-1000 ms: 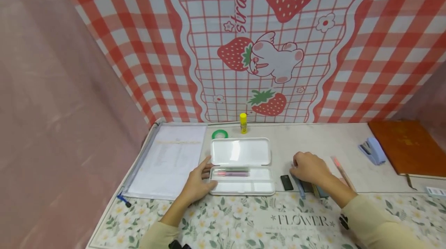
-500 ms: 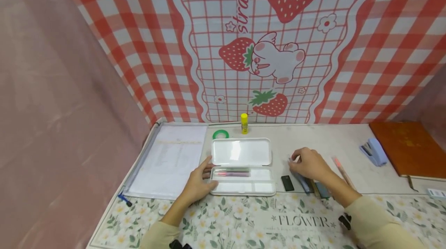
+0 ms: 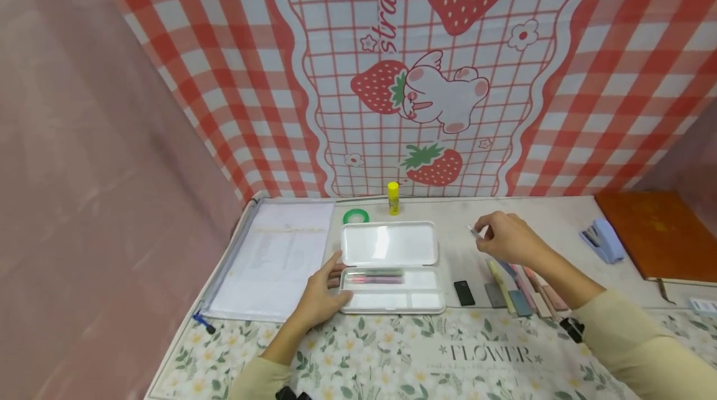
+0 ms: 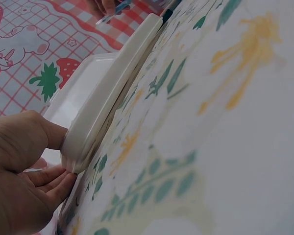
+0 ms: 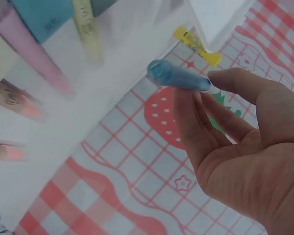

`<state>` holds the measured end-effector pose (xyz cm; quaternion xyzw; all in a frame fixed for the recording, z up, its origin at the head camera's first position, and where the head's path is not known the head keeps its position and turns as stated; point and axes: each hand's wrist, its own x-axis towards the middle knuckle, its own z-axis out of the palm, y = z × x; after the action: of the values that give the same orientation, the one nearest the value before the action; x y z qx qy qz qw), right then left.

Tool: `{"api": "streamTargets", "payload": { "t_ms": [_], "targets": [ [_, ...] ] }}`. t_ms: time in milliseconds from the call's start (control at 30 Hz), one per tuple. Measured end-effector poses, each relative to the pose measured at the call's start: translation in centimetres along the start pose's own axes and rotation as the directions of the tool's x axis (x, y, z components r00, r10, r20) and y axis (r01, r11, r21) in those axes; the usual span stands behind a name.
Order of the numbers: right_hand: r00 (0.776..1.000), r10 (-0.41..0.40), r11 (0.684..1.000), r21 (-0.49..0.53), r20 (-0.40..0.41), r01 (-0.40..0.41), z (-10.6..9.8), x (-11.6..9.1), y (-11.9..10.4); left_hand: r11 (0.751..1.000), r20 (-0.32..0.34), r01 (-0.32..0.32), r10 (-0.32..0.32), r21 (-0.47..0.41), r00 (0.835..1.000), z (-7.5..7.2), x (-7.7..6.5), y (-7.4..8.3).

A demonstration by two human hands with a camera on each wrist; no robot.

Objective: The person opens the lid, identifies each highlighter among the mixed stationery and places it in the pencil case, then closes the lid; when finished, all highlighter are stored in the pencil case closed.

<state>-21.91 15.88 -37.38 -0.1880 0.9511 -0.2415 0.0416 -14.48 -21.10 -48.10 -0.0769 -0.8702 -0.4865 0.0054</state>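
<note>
An open white pencil case (image 3: pixel 372 302) lies in front of me in the head view, its lid (image 3: pixel 389 244) tipped back. Two or so pens (image 3: pixel 375 279) lie in its upper compartment. My left hand (image 3: pixel 320 297) grips the case's left edge; the left wrist view shows thumb and fingers around that edge. My right hand (image 3: pixel 511 238) is raised to the right of the case. It pinches a blue pen (image 5: pixel 179 77) between thumb and fingers, with the pen's pale end pointing left in the head view. Below that hand lie a yellow pen (image 3: pixel 502 288) and several pink pens.
A small black block (image 3: pixel 463 293) and grey and teal squares (image 3: pixel 521 304) lie right of the case. Behind it are green tape (image 3: pixel 355 216) and a yellow glue stick (image 3: pixel 393 199). Papers (image 3: pixel 274 257) lie left; a stapler (image 3: pixel 602 241) and brown notebook (image 3: pixel 661 235) lie right.
My right hand has lifted the blue pen out of the row and moved it up and away from me, uncovering the other pens. My left hand stays at the case.
</note>
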Motion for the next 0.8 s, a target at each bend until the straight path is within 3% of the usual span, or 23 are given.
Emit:
{"api": "streamTargets", "payload": {
  "t_ms": [100,233,467,800],
  "targets": [
    [0.999,-0.037,0.999,-0.005,0.018,0.037,0.1,0.4,-0.6,1.0,0.003,0.005,-0.005,-0.003,1.0,-0.1,-0.1,-0.1],
    [0.989,-0.147,0.989,-0.026,0.032,0.148,0.5,1.5,-2.1,1.0,0.006,0.01,-0.01,0.004,1.0,-0.1,-0.2,-0.2],
    [0.961,-0.271,0.958,-0.077,0.057,0.275,2.2,3.8,-6.7,1.0,0.013,-0.007,0.007,0.018,1.0,-0.2,0.0,0.0],
    [0.893,-0.423,0.897,-0.066,0.153,0.436,5.8,6.2,-13.2,1.0,0.035,0.008,-0.009,0.012,0.999,-0.3,-0.1,0.3]
  ]
}}
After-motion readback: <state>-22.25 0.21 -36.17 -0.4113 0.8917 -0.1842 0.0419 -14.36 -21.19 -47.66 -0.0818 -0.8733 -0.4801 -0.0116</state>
